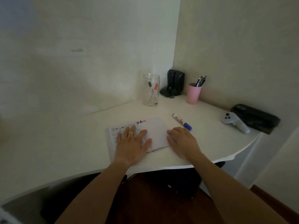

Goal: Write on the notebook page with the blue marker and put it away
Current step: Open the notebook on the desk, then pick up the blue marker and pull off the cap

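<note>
An open notebook point(156, 131) lies on the white desk near its front edge, with small blue and red marks at the top of the right page. My left hand point(132, 143) rests flat on the left page, fingers spread, a gold ring on one finger. My right hand point(182, 140) lies flat at the notebook's right edge, holding nothing. The blue marker point(182, 121), capped with a blue cap, lies on the desk just beyond my right hand, apart from it.
A clear jar point(151, 89) holding a black and a red marker stands behind the notebook. A pink cup point(193, 94) with pens, dark speakers point(175, 83), a grey controller point(234, 122) and a black case point(257, 118) sit at the back right. The desk edge curves close to my body.
</note>
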Demonstrator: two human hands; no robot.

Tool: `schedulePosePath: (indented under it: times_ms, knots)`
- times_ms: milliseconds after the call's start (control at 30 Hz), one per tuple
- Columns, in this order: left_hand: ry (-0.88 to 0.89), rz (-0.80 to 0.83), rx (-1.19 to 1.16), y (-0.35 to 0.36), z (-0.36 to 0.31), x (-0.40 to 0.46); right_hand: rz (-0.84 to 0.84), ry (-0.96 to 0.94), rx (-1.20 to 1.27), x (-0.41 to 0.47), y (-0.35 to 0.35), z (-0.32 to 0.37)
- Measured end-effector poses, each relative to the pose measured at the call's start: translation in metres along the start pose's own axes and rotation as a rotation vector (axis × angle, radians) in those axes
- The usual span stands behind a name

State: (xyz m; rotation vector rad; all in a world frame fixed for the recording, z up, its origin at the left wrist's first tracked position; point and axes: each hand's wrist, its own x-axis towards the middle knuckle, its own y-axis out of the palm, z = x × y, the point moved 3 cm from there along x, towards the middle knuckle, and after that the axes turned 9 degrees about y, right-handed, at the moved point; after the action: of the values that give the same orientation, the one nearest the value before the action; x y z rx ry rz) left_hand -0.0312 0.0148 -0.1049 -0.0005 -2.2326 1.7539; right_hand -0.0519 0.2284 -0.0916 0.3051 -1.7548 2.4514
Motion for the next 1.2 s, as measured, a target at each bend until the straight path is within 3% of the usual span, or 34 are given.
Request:
schedulePosePath:
  times_ms: [133, 267, 333, 533, 700, 767, 867, 1033, 1100, 1200]
  knots:
    - [-0.017, 0.023, 0.013, 0.006, 0.004, 0.003, 0.014, -0.025, 0.057, 0.013, 0.004, -0.009]
    - [-0.029, 0.037, 0.019, 0.010, 0.006, 0.006, -0.225, -0.058, 0.059, 0.044, -0.004, -0.024]
    - [-0.035, 0.061, -0.001, 0.009, 0.006, 0.008, -0.253, -0.009, -0.018, 0.064, -0.008, -0.029]
    - [-0.016, 0.170, -0.020, -0.010, 0.012, 0.025, -0.072, 0.078, -0.264, 0.102, 0.004, -0.033]
    - [0.074, 0.067, -0.096, -0.015, 0.039, 0.060, -0.022, 0.049, -0.319, 0.113, 0.008, -0.032]
    - [0.109, 0.019, -0.102, -0.011, 0.051, 0.079, -0.036, 0.057, -0.178, 0.120, 0.002, -0.019]
    - [0.097, -0.004, -0.122, -0.003, 0.065, 0.106, -0.019, 0.078, 0.225, 0.134, -0.007, 0.011]
    - [0.106, -0.048, -0.213, 0.007, 0.075, 0.125, 0.405, 0.340, 1.137, 0.159, 0.012, 0.055]
    - [0.117, -0.098, -0.235, 0.009, 0.077, 0.125, 0.466, 0.394, 1.297, 0.165, 0.027, 0.060]
    - [0.130, -0.158, -0.222, 0.010, 0.077, 0.124, 0.436, 0.378, 1.320, 0.166, 0.049, 0.058]
